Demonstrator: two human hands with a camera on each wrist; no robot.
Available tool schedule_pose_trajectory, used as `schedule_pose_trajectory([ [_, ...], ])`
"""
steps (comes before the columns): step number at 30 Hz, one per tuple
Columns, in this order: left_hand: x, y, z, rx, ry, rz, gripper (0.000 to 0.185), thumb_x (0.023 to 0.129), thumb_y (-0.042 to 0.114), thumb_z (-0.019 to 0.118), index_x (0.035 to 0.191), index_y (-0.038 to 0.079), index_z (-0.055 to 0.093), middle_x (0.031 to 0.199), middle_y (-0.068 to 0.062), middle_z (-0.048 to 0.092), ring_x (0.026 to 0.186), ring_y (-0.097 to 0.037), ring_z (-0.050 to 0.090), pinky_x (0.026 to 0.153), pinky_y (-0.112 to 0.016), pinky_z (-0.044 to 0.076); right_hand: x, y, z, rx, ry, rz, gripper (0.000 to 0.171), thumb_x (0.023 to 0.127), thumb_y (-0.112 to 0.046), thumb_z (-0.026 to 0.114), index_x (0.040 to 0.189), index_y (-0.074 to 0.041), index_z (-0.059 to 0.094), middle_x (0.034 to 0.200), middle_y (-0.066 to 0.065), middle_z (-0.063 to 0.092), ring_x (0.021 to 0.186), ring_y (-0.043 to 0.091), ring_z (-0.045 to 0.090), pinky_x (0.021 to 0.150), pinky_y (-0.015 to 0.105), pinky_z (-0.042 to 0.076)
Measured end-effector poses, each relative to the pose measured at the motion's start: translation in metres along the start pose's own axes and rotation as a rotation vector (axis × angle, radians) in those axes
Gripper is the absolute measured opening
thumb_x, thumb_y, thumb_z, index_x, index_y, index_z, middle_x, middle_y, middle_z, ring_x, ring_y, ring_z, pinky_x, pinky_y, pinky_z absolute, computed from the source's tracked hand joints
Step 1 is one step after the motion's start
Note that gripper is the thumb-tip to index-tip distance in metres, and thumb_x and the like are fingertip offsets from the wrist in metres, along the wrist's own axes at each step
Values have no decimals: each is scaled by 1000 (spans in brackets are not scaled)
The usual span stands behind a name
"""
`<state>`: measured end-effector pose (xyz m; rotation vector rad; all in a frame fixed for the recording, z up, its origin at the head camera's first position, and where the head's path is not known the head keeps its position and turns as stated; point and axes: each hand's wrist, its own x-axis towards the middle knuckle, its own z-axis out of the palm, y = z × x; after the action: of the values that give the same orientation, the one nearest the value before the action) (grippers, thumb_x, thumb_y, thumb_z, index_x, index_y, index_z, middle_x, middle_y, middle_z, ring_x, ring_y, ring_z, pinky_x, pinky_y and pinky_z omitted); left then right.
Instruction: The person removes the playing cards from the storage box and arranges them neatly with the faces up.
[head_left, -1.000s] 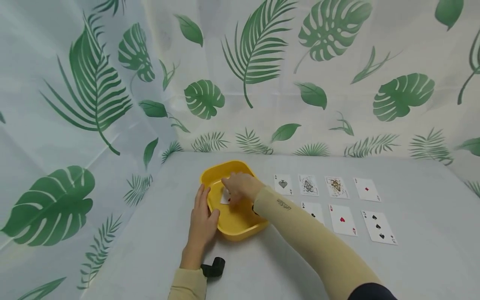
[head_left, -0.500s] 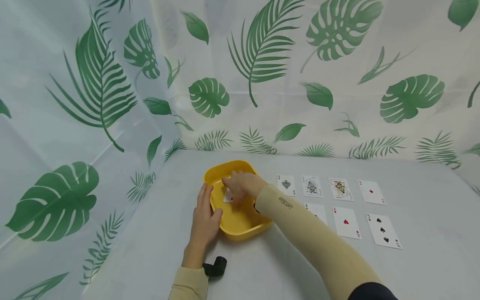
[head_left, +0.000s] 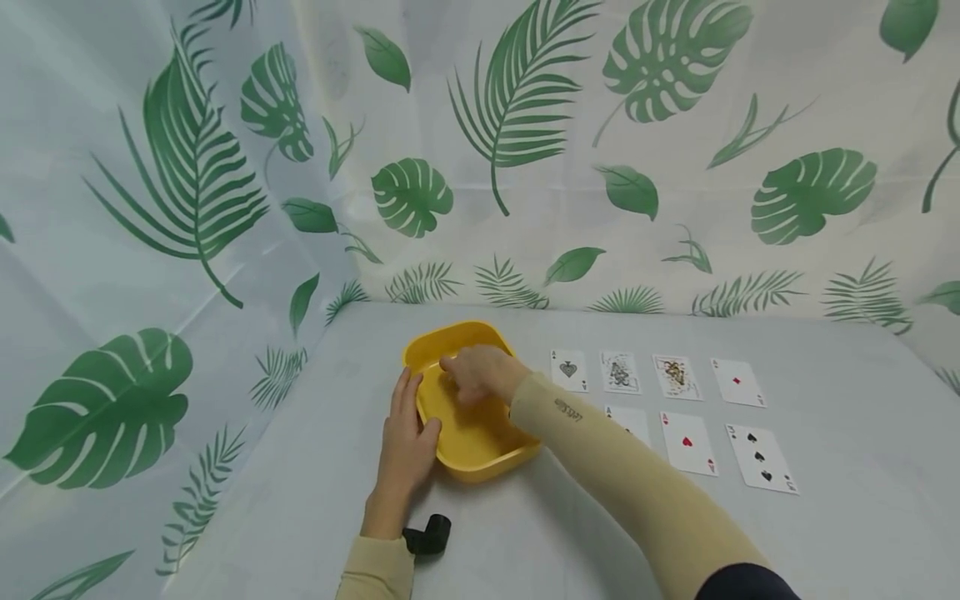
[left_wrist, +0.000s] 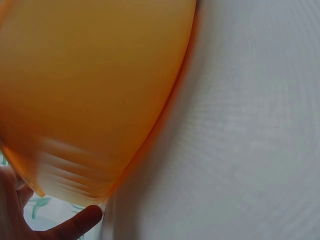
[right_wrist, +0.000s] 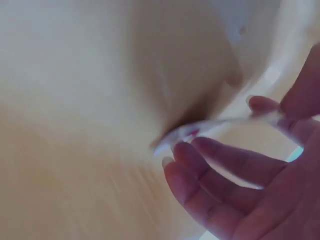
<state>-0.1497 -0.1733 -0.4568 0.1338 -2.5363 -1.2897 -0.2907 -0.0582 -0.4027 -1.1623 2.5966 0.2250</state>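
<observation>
A playing card (right_wrist: 200,131) (blurred, edge-on) sits inside the yellow tray (head_left: 480,450), pinched by the right hand (head_left: 480,375). The left hand (head_left: 405,442) lies flat against the tray's left wall, fingers straight. Seven cards (head_left: 686,442) lie face-up on the tabletop (head_left: 862,517) right of the tray.

A yellow tray (head_left: 480,446) with rounded corners and a raised rim sits on the white table, to the left of the rows of face-up cards. The left hand (head_left: 405,446) lies flat against its left edge, thumb on the rim. The right hand (head_left: 480,375) reaches into the tray, where its fingertips (right_wrist: 182,150) pinch a playing card (right_wrist: 200,129), seen edge-on and blurred, lifted off the tray floor.
</observation>
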Motion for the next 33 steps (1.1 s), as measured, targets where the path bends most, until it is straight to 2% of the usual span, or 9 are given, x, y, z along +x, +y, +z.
schedule_pose_trajectory([
  [3, -1, 0, 1, 1, 5, 9, 67, 91, 10, 51, 156, 7, 35, 167, -5, 18, 147, -33, 29, 114, -65, 19, -1, 0, 4, -21, 32, 11, 48, 94, -23, 61, 140, -13, 53, 86, 2, 60, 72, 18, 55, 78, 32, 52],
  [6, -1, 0, 2, 1, 0, 0, 67, 91, 11, 51, 156, 7, 35, 167, -4, 18, 147, -33, 29, 115, -64, 19, -4, 0, 8, -57, 40, 34, 43, 100, -27, 57, 141, -15, 53, 107, 9, 66, 90, 25, 61, 94, 40, 51],
  [11, -1, 0, 3, 5, 7, 4, 66, 91, 11, 52, 155, 7, 36, 167, -5, 19, 146, -33, 30, 114, -64, 20, -10, -1, 10, -50, 39, 115, 45, 107, -30, 44, 150, -19, 46, 132, 20, 54, 116, 35, 49, 104, 46, 43],
  [15, -1, 0, 4, 10, 18, 22, 65, 91, 10, 52, 154, 5, 37, 166, -7, 20, 144, -35, 33, 113, -63, 24, -14, -1, 11, -52, 58, 124, 43, 109, -25, 35, 150, -17, 45, 137, 21, 48, 124, 36, 45, 110, 47, 37],
  [17, 0, 0, 4, 8, 20, 27, 65, 91, 10, 51, 154, 5, 37, 166, -7, 20, 143, -35, 34, 113, -63, 24, -15, -1, 11, -53, 71, 101, 42, 109, -24, 35, 149, -14, 44, 139, 22, 47, 128, 37, 45, 111, 48, 36],
  [20, -1, 0, 4, 7, 17, 27, 65, 91, 10, 51, 154, 5, 37, 166, -7, 20, 144, -35, 33, 113, -64, 22, -16, -1, 9, -40, 99, 62, 39, 106, -27, 43, 143, -14, 45, 137, 21, 47, 124, 38, 51, 108, 49, 40],
  [25, 0, 0, 3, 20, 9, 24, 65, 91, 10, 50, 155, 5, 37, 166, -7, 19, 145, -36, 31, 113, -67, 20, -21, -4, 1, -45, 135, 7, 48, 94, -49, 65, 128, -20, 48, 124, 13, 46, 105, 31, 54, 95, 49, 48],
  [28, 0, 0, 1, 20, 6, 29, 64, 92, 10, 50, 155, 4, 36, 166, -7, 19, 146, -36, 30, 112, -69, 18, -29, -6, -7, -42, 159, -28, 58, 87, -60, 69, 127, -24, 49, 127, 10, 44, 108, 30, 51, 92, 49, 49],
  [33, 1, -1, -1, 19, -6, 35, 64, 92, 10, 50, 155, 4, 35, 167, -7, 17, 147, -36, 27, 111, -71, 16, -47, -9, -24, -76, 242, -109, 63, 84, -65, 69, 130, -27, 50, 135, 10, 41, 122, 34, 46, 98, 53, 46],
])
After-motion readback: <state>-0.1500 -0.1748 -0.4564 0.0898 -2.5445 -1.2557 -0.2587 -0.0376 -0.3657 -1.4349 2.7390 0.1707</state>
